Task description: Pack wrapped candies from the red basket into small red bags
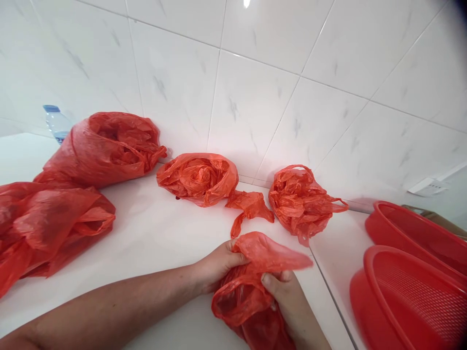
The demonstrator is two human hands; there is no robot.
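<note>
Above white table, both hands gripping red bag, thumbs uppermost.

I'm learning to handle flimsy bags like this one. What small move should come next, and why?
I'd probably ease the right hand slightly away from the left hand: both grip the red bag, yet its plastic looks bunched between them, and a little spread might open the creased mouth more evenly.
</note>
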